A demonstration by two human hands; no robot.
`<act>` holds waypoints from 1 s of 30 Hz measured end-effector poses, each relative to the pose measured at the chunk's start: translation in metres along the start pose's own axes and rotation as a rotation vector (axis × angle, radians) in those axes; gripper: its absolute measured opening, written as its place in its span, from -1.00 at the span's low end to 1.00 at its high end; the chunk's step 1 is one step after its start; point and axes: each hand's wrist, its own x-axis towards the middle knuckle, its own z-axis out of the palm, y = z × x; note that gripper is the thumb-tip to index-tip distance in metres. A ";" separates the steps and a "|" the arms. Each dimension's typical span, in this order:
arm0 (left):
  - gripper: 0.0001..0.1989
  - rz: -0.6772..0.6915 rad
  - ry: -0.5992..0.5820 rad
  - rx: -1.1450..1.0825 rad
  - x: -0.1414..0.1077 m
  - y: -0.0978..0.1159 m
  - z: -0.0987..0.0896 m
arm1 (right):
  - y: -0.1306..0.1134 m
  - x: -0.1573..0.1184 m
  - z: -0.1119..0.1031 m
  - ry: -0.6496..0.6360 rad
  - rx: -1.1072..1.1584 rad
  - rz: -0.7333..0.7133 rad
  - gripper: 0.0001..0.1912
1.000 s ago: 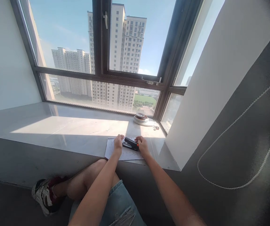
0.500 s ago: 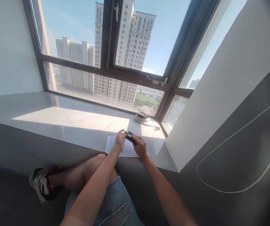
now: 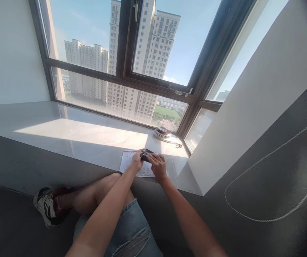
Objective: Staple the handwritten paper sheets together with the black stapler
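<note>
A small dark case-like object (image 3: 149, 151) is between my two hands, above a printed white sheet (image 3: 127, 160) on the window sill. My left hand (image 3: 137, 159) grips its left end, fingers wrapped at the edge. From the right, my right hand (image 3: 158, 166) holds it too, with fingers laid across its top. Something thin and silvery shows on the dark object near my left fingertips; its exact shape is too small to tell.
Round stacked white and brown item (image 3: 163, 132) sits in the sill's window corner, with small keys-like metal bits (image 3: 179, 145) beside it. A beaded cord (image 3: 265, 220) hangs at the right. My bent leg lies below the sill (image 3: 49, 142).
The dark object has turned to lie flatter between my hands. My left fingers have closed onto its end, and my right fingers have moved over its top.
</note>
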 end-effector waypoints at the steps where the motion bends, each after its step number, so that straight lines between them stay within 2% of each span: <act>1: -0.87 -0.008 0.023 0.018 -0.001 0.000 0.000 | 0.000 0.000 0.001 -0.008 0.005 0.012 -0.43; 4: -0.84 0.008 0.087 0.067 -0.006 0.002 0.003 | 0.001 -0.001 0.003 0.038 0.053 0.135 -0.49; 8: -0.82 0.140 0.145 0.115 -0.016 0.009 0.007 | 0.005 -0.002 0.002 0.136 0.192 0.456 -0.64; 10: -0.83 0.235 0.154 0.146 -0.020 0.012 0.009 | 0.007 -0.001 0.001 0.123 0.233 0.582 -0.64; 12: -0.82 0.318 0.140 0.208 -0.024 0.014 0.011 | 0.009 -0.001 0.001 0.074 0.257 0.636 -0.67; 16: -0.87 0.380 0.107 0.341 -0.028 0.015 0.016 | 0.011 0.000 0.004 -0.027 0.304 0.588 -0.72; 22: -0.69 0.337 -0.007 0.331 -0.036 0.016 0.021 | 0.011 0.000 0.010 -0.060 0.299 0.507 -0.75; 26: -0.68 0.211 -0.149 0.287 -0.038 0.017 0.019 | 0.007 0.003 0.003 0.016 0.278 0.467 -0.68; 30: -0.74 0.010 -0.341 0.262 -0.039 0.020 0.019 | 0.000 0.006 -0.005 0.086 0.236 0.271 -0.62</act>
